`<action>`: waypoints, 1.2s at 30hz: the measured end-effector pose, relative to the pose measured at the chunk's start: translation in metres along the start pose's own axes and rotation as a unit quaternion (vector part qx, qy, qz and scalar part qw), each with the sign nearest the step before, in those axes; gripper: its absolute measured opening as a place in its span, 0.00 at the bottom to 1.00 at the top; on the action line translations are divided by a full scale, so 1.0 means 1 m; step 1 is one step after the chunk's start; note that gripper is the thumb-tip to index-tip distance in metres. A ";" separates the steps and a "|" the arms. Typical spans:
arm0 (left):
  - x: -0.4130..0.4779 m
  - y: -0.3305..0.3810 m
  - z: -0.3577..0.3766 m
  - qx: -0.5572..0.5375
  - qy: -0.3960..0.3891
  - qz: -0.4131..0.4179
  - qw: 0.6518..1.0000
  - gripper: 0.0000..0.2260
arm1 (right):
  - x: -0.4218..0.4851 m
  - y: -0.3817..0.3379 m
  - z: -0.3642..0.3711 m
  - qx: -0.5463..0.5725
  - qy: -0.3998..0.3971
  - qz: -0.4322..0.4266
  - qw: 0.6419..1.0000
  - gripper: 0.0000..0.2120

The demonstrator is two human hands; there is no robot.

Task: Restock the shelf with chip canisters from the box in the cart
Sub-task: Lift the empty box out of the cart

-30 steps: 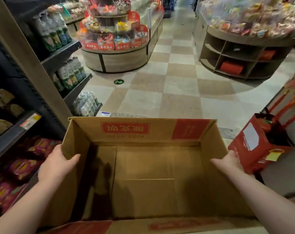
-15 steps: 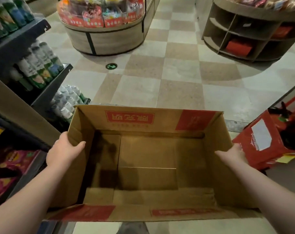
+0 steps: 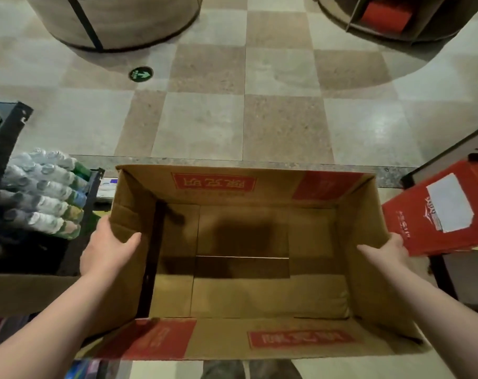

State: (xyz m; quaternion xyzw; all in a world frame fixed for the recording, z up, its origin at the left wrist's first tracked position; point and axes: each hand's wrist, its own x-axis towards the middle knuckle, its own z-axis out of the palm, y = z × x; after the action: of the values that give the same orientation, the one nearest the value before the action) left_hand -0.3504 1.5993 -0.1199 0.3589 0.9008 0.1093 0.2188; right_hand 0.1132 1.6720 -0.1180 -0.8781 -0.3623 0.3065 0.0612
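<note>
Plainly, both grips are closed on the cardboard box (image 3: pixel 273 187). The left hand (image 3: pixel 109 247) clasps the top edge of the left wall, with the thumb laid inside against the cardboard and the fingers hidden on the outside. The right hand (image 3: pixel 385 251) clasps the right wall the same way, thumb inside and the rest out of sight beyond the rim.

The box is open at the top and sits between the two forearms, close in front of the person. Whether it rests on anything underneath cannot be told from this view. Its inside shows bare brown bottom flaps, a seam across the middle and a dark shadow. Red printed panels with characters mark the far wall and the near flap.

Just beside the right hand, a red carton (image 3: pixel 437 214) with a white label lies tilted. To the left, a dark shelf (image 3: pixel 3 132) carries rows of capped bottles (image 3: pixel 41 192), near the left hand but apart from it.

Beyond the box lies the checkered floor (image 3: pixel 205 127). A round green sticker (image 3: pixel 141 74) with an arrow lies on it at the far left, near the base of a round display stand (image 3: pixel 115 20). A second stand (image 3: pixel 341 26) at the far right holds a red package (image 3: pixel 385 12).
</note>
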 end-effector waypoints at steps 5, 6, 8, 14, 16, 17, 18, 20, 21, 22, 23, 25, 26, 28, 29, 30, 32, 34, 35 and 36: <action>0.054 0.011 0.062 0.004 -0.010 -0.015 1.000 0.31 | 0.063 -0.006 0.053 -0.016 -0.025 0.028 0.999 0.36; 0.063 0.012 0.077 0.001 -0.010 -0.018 1.000 0.31 | 0.077 -0.006 0.066 -0.020 -0.031 0.033 0.999 0.35; 0.080 0.013 0.107 0.004 -0.012 -0.020 1.000 0.31 | 0.103 -0.003 0.093 -0.026 -0.041 0.044 0.998 0.35; 0.135 -0.005 0.200 0.002 -0.029 -0.045 0.999 0.33 | 0.174 0.016 0.175 -0.038 -0.050 0.069 0.996 0.35; 0.147 -0.013 0.229 -0.002 -0.035 -0.062 0.997 0.33 | 0.194 0.023 0.200 -0.045 -0.049 0.070 0.995 0.35; 0.152 -0.017 0.244 -0.005 -0.037 -0.070 0.997 0.33 | 0.203 0.027 0.212 -0.049 -0.048 0.071 0.995 0.34; 0.157 -0.020 0.258 -0.010 -0.039 -0.075 0.996 0.33 | 0.213 0.031 0.223 -0.052 -0.047 0.071 0.995 0.34; 0.166 -0.028 0.285 -0.018 -0.041 -0.076 0.996 0.33 | 0.231 0.039 0.245 -0.056 -0.048 0.069 0.995 0.32; 0.170 -0.032 0.298 -0.022 -0.043 -0.076 0.996 0.33 | 0.240 0.044 0.255 -0.055 -0.050 0.071 0.995 0.31; 0.174 -0.036 0.311 -0.026 -0.046 -0.076 0.996 0.33 | 0.248 0.048 0.265 -0.056 -0.051 0.074 0.994 0.31; 0.178 -0.040 0.323 -0.029 -0.047 -0.076 0.996 0.33 | 0.257 0.052 0.275 -0.058 -0.053 0.078 0.994 0.30; 0.186 -0.046 0.346 -0.030 -0.050 -0.076 0.995 0.33 | 0.273 0.059 0.293 -0.062 -0.057 0.082 0.993 0.30; 0.190 -0.050 0.357 -0.032 -0.051 -0.075 0.995 0.33 | 0.281 0.063 0.302 -0.060 -0.059 0.084 0.993 0.29; 0.198 -0.056 0.376 -0.040 -0.055 -0.073 0.995 0.34 | 0.294 0.069 0.319 -0.057 -0.064 0.090 0.992 0.29; 0.202 -0.059 0.385 -0.044 -0.058 -0.074 0.995 0.34 | 0.301 0.072 0.327 -0.056 -0.067 0.093 0.992 0.28; 0.207 -0.061 0.394 -0.049 -0.061 -0.074 0.994 0.34 | 0.306 0.075 0.334 -0.054 -0.069 0.095 0.992 0.28; 0.215 -0.065 0.408 -0.055 -0.068 -0.075 0.993 0.35 | 0.317 0.081 0.348 -0.051 -0.068 0.097 0.992 0.27; 0.222 -0.070 0.421 -0.055 -0.072 -0.074 0.993 0.35 | 0.326 0.087 0.358 -0.044 -0.065 0.095 0.992 0.27; 0.225 -0.071 0.426 -0.053 -0.074 -0.072 0.993 0.35 | 0.329 0.090 0.363 -0.040 -0.066 0.094 0.993 0.27; 0.227 -0.072 0.430 -0.050 -0.073 -0.068 0.994 0.35 | 0.331 0.091 0.367 -0.039 -0.067 0.092 0.993 0.27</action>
State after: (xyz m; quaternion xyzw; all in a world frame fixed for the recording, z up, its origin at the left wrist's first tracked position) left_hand -0.3374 1.7225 -0.5959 0.2923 0.8980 0.1125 0.3090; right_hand 0.1360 1.7863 -0.6065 -0.8869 -0.2948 0.3548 -0.0256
